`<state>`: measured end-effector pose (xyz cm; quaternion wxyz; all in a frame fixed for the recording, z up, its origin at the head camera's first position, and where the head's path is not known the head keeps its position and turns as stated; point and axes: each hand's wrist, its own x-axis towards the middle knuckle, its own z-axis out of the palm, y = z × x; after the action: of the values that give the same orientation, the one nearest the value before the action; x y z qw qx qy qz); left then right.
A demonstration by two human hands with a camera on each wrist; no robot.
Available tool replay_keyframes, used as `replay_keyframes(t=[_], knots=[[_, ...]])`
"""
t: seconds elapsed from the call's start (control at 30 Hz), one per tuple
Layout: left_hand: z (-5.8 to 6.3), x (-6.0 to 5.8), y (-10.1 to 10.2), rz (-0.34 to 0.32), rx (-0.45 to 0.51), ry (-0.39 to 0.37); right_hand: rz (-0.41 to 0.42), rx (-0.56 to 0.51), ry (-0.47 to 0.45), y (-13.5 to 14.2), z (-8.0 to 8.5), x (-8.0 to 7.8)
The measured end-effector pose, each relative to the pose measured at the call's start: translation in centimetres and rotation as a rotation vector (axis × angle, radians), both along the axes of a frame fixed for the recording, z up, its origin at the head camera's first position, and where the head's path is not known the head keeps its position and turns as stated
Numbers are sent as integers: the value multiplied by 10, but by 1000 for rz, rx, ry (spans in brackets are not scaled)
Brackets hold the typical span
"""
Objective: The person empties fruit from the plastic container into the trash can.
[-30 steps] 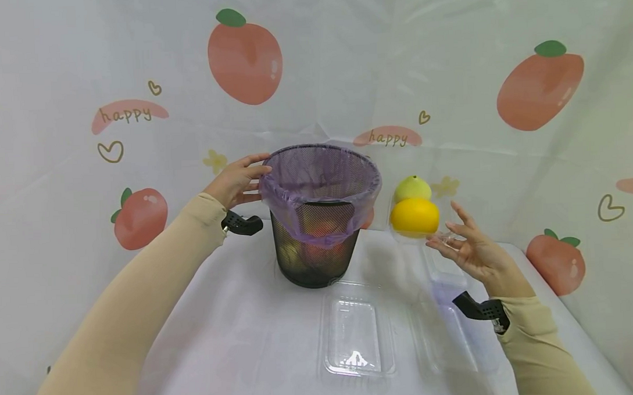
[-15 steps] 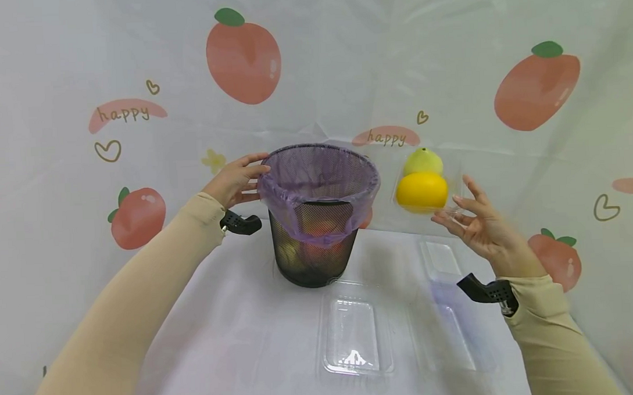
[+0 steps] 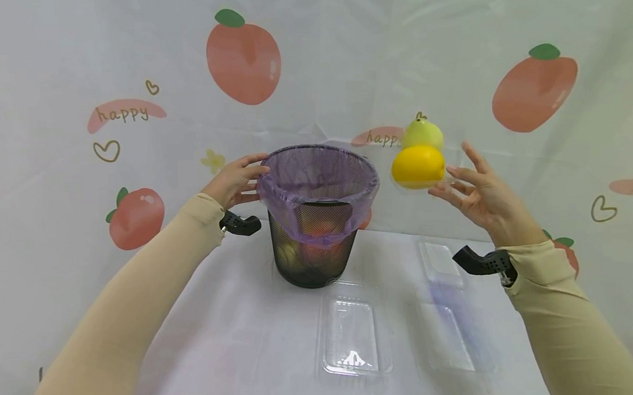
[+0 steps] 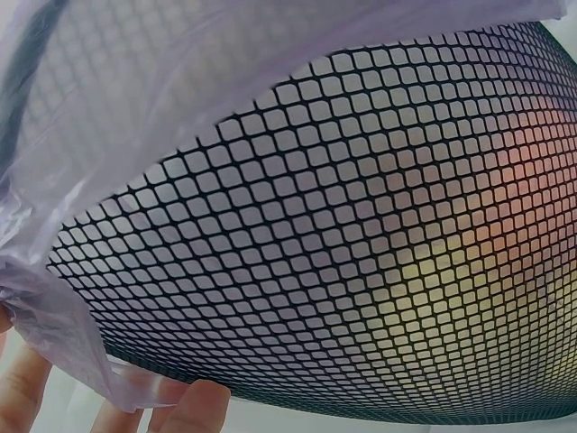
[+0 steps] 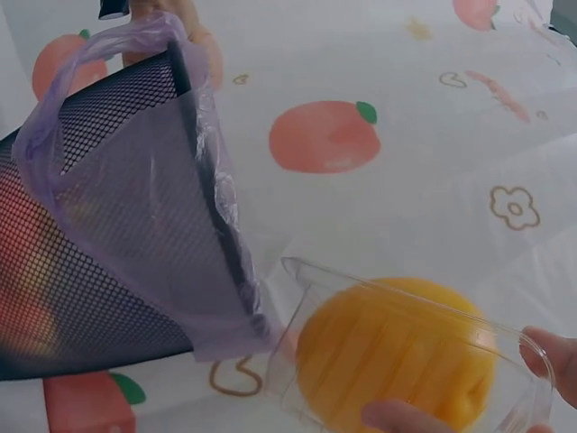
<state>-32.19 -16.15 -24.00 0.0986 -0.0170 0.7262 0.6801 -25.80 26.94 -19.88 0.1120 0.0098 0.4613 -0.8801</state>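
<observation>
A black wire-mesh wastebasket stands on the table, lined with a purple plastic bag folded over its rim. Reddish and yellow-green round things show through its mesh. My left hand rests against the basket's upper left side, fingers mostly straight and spread over the bag's edge. To the right, above the table, my right hand pinches the edge of a clear plastic box. In that box lie a yellow lemon-like fruit and, behind it, a green pear-like fruit; only the yellow one shows in the right wrist view.
A clear plastic box lies on the white table in front of the basket. Another clear box lies to its right, and a smaller one farther back. A fruit-printed cloth hangs behind.
My right hand has risen with the clear box and its two fruits, from near table height to beside the basket's rim. My left hand and the basket stay in place.
</observation>
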Motion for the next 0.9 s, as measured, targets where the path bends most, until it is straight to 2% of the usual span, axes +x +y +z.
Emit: replay_keyframes(t=[0.23,0.47,0.9], knots=[[0,-1,-1,1,5,-8,-8,122,36,-16,13,1],[-1,-1,-1,3,4,-11,-4,163,55,-28,22,-3],[0,-1,0,-3,-6,-5,-13,321,122,-41,34,-9]])
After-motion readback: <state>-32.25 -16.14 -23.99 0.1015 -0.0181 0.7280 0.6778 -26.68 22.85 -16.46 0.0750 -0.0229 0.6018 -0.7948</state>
